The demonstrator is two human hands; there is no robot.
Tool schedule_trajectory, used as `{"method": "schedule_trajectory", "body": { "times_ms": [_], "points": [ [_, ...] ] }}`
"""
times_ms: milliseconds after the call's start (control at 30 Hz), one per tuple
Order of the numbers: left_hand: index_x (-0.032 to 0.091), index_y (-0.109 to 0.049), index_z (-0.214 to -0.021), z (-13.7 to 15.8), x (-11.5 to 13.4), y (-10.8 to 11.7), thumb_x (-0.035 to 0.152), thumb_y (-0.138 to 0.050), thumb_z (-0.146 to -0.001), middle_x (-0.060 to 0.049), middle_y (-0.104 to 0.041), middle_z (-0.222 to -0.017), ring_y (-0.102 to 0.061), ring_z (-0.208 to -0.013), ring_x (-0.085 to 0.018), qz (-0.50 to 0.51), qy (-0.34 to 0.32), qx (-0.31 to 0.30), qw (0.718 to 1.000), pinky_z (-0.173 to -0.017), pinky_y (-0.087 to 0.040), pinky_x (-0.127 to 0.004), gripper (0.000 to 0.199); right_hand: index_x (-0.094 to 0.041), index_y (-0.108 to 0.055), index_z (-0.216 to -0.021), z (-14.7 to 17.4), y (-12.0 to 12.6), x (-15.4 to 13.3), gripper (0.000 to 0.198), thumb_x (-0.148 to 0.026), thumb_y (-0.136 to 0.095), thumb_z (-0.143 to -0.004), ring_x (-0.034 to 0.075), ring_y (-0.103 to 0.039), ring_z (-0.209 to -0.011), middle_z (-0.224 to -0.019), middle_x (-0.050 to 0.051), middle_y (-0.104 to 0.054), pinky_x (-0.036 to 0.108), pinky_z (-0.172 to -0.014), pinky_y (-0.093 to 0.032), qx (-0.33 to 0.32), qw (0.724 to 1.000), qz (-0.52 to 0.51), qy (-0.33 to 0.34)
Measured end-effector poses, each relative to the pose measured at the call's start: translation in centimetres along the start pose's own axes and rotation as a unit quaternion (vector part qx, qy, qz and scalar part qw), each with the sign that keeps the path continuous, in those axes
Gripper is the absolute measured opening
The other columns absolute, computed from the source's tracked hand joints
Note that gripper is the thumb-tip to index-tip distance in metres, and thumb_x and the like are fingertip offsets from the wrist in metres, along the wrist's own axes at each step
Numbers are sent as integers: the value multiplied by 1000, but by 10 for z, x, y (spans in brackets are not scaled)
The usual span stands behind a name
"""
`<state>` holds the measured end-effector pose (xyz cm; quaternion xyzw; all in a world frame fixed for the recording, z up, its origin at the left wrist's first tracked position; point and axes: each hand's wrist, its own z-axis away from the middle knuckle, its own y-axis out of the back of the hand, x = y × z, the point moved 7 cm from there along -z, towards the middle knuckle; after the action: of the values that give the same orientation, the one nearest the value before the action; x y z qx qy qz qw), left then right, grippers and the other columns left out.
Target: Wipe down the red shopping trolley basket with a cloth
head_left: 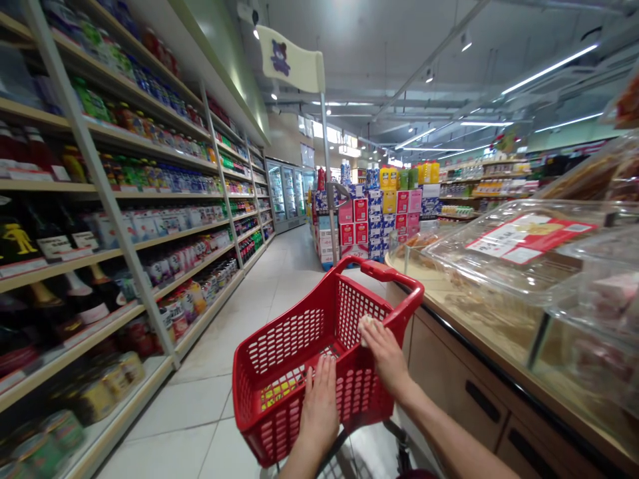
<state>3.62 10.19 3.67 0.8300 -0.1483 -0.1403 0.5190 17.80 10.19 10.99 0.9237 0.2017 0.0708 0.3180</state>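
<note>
A red plastic shopping cart (357, 389) stands in front of me, its basket walls full of holes. My left hand (321, 406) lies on the near rim, fingers stretched out and close together. Farther along the same rim, beside the red handle (412, 303), my right hand (383, 352) presses a small crumpled white cloth or tissue (363, 327) under its fingers. Through the grid of the basket floor a yellow patch (284, 390) shows; I cannot tell what it is.
Shelves of bottles and cans (170, 226) line the left side. A counter (459, 359) with clear plastic food boxes (499, 266) runs close along the right. Stacked drink cartons (362, 223) stand ahead, with a pole bearing a pale bear flag (299, 63) above the cart.
</note>
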Motion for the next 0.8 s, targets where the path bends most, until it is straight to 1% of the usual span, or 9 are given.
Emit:
{"method": "schedule_trajectory", "body": {
  "times_ms": [67,200,233,367,400,533,600,733,800],
  "points": [
    [13,-14,-134,-2,1,1,1,-32,-60,-4,-16,-142,-8,-130,-18,8,9,-10,1000,-105,-17,-40,77,-21,-36,-128,0,1,5,53,0,-29,-80,19,-25,-126,-129,6,-42,44,-97,-33,18,1000,-1,-26],
    [10,-17,-133,-3,2,9,3,-34,-56,-5,-16,-142,-10,-130,-19,27,5,-43,999,-105,-16,-39,79,-23,-36,-127,6,-7,-15,48,-5,-33,-83,17,-26,-125,-128,2,-44,39,-97,-37,0,996,-59,70],
    [10,-17,-133,-1,0,12,3,-34,-56,-5,-16,-142,-10,-130,-19,25,7,-43,999,-106,-15,-40,79,-24,-36,-127,5,-7,-15,48,-6,-33,-83,17,-28,-125,-128,2,-45,39,-97,-37,-4,995,-65,72],
    [11,-24,-131,13,-22,24,4,-35,-57,-6,-22,-140,-13,-130,-20,-7,47,-11,999,-105,-13,-43,75,-22,-36,-128,-5,5,14,50,-2,-28,-82,18,-28,-124,-129,6,-43,44,-99,-32,34,997,-55,-39],
    [11,-26,-131,17,-26,25,4,-35,-58,-6,-24,-140,-15,-129,-20,-13,52,-9,999,-105,-14,-42,73,-20,-37,-127,-6,7,14,50,-1,-27,-82,18,-27,-125,-128,7,-44,45,-100,-31,42,996,-62,-45],
    [10,-33,-127,20,-27,28,8,-36,-61,-7,-31,-136,-21,-127,-20,-31,62,-21,997,-104,-17,-40,66,-23,-48,-119,-2,-1,-24,41,-9,-35,-84,14,-33,-122,-120,1,-53,35,-100,-34,2,994,-96,43],
    [7,-35,-126,14,-22,33,9,-36,-63,-9,-34,-135,-23,-127,-21,-38,56,-36,997,-104,-19,-39,63,-26,-51,-115,-2,-6,-33,36,-13,-39,-84,12,-38,-119,-117,-2,-55,30,-99,-35,-30,994,-89,60],
    [3,-35,-124,9,-20,30,15,-36,-65,-12,-37,-133,-30,-124,-21,-38,-4,-97,995,-100,-26,-34,60,-17,-46,-121,-7,10,15,42,-7,-39,-80,14,-34,-121,-126,5,-47,36,-102,-28,-67,994,-64,-65],
    [2,-34,-124,13,-37,22,21,-34,-69,-14,-38,-132,-32,-123,-23,-39,7,-91,995,-97,-30,-36,58,-15,-44,-122,2,28,39,46,-4,-39,-77,12,-33,-121,-128,5,-45,33,-104,-25,-82,989,-57,-110]
  ]
}}
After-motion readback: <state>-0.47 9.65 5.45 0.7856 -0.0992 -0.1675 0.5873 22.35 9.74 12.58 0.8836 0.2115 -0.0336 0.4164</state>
